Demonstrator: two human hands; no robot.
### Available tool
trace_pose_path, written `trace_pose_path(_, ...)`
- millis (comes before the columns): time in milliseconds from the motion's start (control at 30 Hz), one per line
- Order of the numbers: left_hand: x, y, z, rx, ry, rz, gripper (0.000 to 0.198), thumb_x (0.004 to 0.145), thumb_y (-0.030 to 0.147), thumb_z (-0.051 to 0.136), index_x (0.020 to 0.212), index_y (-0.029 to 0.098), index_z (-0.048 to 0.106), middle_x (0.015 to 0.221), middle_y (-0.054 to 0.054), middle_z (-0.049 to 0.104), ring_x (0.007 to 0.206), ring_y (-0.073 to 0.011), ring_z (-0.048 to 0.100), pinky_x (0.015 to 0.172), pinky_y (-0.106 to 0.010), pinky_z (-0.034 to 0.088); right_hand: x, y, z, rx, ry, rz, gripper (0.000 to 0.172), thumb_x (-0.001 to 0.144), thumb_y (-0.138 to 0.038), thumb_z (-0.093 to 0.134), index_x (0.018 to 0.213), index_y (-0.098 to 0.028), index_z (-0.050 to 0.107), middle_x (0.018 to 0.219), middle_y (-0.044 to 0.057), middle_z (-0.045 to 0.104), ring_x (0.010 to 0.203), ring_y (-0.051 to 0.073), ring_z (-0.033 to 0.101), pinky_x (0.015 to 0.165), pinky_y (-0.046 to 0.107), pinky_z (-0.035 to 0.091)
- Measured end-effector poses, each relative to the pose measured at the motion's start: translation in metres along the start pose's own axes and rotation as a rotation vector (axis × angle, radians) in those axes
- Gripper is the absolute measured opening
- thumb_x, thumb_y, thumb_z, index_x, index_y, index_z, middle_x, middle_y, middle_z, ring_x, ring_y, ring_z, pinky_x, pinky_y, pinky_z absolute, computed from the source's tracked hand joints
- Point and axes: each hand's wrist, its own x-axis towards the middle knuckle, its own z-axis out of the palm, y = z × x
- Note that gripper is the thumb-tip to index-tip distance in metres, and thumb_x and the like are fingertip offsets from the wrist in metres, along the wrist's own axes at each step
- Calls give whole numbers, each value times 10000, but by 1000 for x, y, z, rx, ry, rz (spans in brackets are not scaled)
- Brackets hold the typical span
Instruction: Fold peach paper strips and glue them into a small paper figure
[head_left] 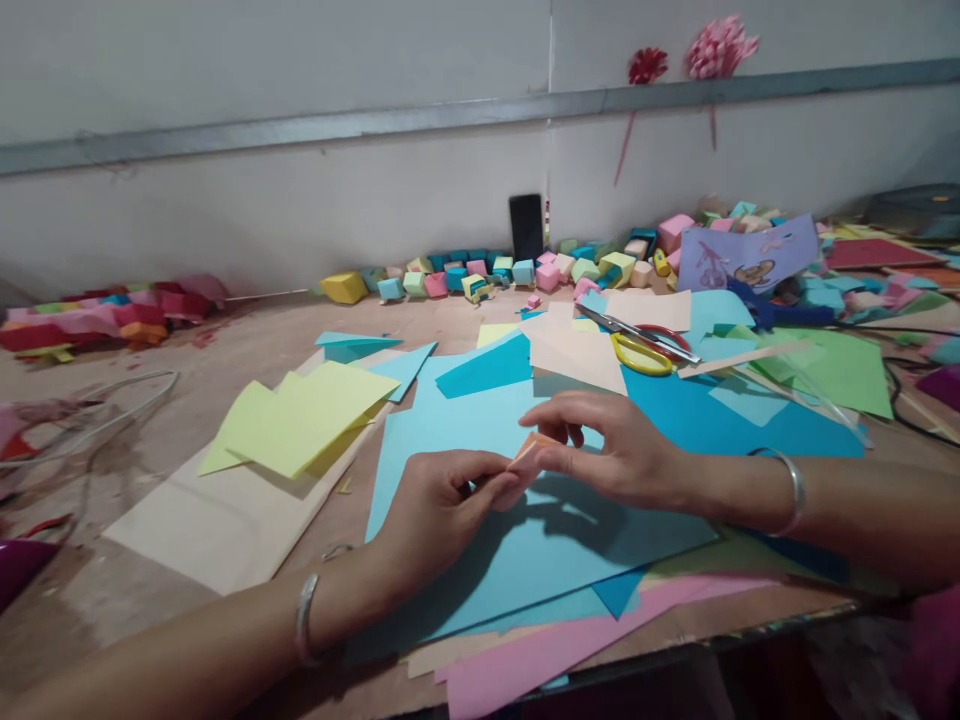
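A small folded piece of pink-orange paper (527, 456) is pinched between both my hands, above a large light blue sheet (480, 570). From the lower left, my left hand (450, 500) grips its near end between thumb and fingers. On the other side, my right hand (600, 445) closes thumb and index finger on the far end, with its other fingers curled. How the paper's inner folds lie is partly hidden by my fingers. Just beyond my hands lie a cream sheet (574, 355) and a bright blue piece (487, 366).
Scissors (641, 352) with yellow and red handles rest on papers beyond my right hand. Yellow sheets (300, 420) lie to the left. Several small paper boxes (436, 284) line the wall beside an upright black phone (526, 226). Pink paper (525, 655) overlaps the table's front edge.
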Motion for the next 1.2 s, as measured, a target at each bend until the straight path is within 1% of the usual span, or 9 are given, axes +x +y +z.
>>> trace_pose_path(133, -1, 3, 2, -66, -48, -30, 219, 855, 296, 581, 786, 174, 750, 697, -18, 732, 627, -135, 616, 606, -227, 450, 0, -6, 1, 47, 25, -17, 110, 833, -154, 628, 751, -164, 701, 677, -5, 647, 627, 78, 514, 557, 195, 396)
trace_pose_path(300, 2, 7, 2, -267, -126, -189, 184, 807, 239, 598, 700, 157, 724, 611, -13, 688, 575, -121, 573, 532, -206, 417, -1, -7, 1, 83, 55, 123, 126, 791, -128, 597, 744, -149, 712, 674, 5, 658, 589, 77, 517, 515, 189, 387)
trace_pose_path(467, 6, 7, 0, -372, -105, -311, 131, 755, 254, 648, 712, 148, 713, 587, 0, 645, 507, -85, 486, 436, -176, 326, 4, -2, 0, 107, 12, 310, 142, 778, -194, 578, 783, -138, 708, 698, 19, 667, 580, 85, 534, 499, 196, 398)
trace_pose_path(567, 8, 6, 1, -405, -118, -352, 101, 720, 234, 657, 681, 148, 692, 548, 19, 608, 479, -72, 452, 422, -167, 303, 5, -1, 0, 142, -44, 329, 118, 760, -177, 570, 745, -142, 682, 662, 3, 642, 577, 82, 529, 506, 195, 407)
trace_pose_path(700, 8, 3, 3, -439, -172, -355, 89, 715, 221, 650, 716, 135, 676, 582, 8, 616, 522, -86, 500, 469, -180, 366, 5, 1, 0, 118, -91, 294, 106, 764, -180, 565, 703, -146, 646, 628, -16, 610, 574, 77, 515, 516, 193, 403)
trace_pose_path(833, 8, -1, 6, -416, -98, -297, 126, 699, 211, 682, 792, 146, 626, 599, 28, 597, 522, -89, 503, 483, -194, 385, 6, 7, 1, -61, -93, 299, 107, 729, -136, 569, 642, -145, 630, 551, -42, 557, 519, 60, 463, 493, 190, 338)
trace_pose_path(933, 7, -5, 7, -208, -63, -148, 41, 743, 172, 648, 779, 156, 659, 690, -7, 649, 607, -113, 554, 556, -223, 426, 6, 13, 3, -200, -126, 302, 121, 726, -117, 566, 620, -143, 619, 554, -36, 560, 524, 64, 457, 513, 205, 307)
trace_pose_path(1000, 6, -9, 8, -51, -67, -19, 88, 782, 163, 623, 795, 174, 710, 729, -25, 667, 647, -124, 560, 579, -234, 416, 5, 16, 5, -275, -164, 291, 121, 735, -119, 563, 632, -145, 620, 584, -25, 573, 550, 73, 459, 531, 219, 288)
trace_pose_path(1200, 0, -17, 12, 298, -117, 207, 244, 876, 146, 521, 742, 192, 720, 687, -17, 544, 633, -119, 498, 582, -253, 347, -1, 21, 11, -452, -220, 236, 131, 777, -179, 561, 648, -159, 562, 627, -16, 533, 582, 95, 416, 554, 246, 247)
